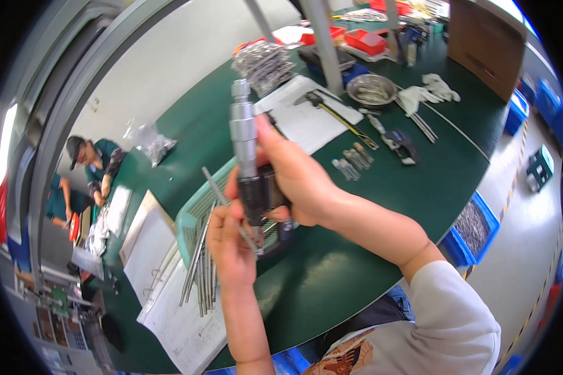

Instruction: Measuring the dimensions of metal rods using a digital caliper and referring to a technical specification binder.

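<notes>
Head view: right hand [297, 181] grips micrometer [249, 162] by its black frame, held upright above green table [356, 206]. Left hand [228, 240] pinches thin metal rod [222, 200] at the micrometer's lower end. Rod looks stiff, light, slick; pinch mid-length. Micrometer rigid, heavier.

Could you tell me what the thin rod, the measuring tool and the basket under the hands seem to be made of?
Thin rod in the left hand: bare metal, likely steel, with a grey sheen. Measuring tool in the right hand: satin silver metal barrel above a black body, perhaps plastic. Basket: pale green, slotted walls, looks like moulded plastic.
</notes>
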A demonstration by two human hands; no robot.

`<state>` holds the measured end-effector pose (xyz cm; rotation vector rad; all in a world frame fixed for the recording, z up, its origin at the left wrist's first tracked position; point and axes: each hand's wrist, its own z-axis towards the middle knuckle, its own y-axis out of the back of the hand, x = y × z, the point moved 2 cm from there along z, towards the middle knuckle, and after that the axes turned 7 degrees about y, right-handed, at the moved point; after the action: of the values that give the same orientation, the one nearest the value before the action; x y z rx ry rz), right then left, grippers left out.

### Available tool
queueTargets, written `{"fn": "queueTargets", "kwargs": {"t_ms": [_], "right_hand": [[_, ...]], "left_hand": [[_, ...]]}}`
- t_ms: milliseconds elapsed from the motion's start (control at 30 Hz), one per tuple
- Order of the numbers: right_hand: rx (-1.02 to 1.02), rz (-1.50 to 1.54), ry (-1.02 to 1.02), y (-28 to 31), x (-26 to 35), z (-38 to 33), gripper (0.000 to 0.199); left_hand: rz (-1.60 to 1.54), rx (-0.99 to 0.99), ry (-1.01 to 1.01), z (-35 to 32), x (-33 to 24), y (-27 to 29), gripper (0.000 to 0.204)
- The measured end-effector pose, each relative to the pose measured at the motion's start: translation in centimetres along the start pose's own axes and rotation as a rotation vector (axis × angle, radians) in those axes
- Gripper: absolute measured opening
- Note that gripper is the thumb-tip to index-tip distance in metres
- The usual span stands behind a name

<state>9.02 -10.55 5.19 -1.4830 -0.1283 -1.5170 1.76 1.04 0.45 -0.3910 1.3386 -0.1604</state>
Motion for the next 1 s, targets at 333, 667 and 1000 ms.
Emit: {"fn": "queueTargets", "kwargs": {"t_ms": [333,667,1000], "right_hand": [[-0.313,-0.322,-0.084,11.8,2.8,-6.9,0.016],[-0.773,-0.911,-0.142,25.0,6.0,-14.6,0.023],[-0.833,-1.245,-0.025,37.6,6.3,-15.5,0.029]], "left_hand": [[0.596,-0.114,0.375,-0.2,-1.2,2.9,0.012],[1.292,-0.19,0.11,-1.8,1.0,5.8,0.013],[1.102,-0.329,-0.356,-14.5,-4.9,5.4,0.006]]}}
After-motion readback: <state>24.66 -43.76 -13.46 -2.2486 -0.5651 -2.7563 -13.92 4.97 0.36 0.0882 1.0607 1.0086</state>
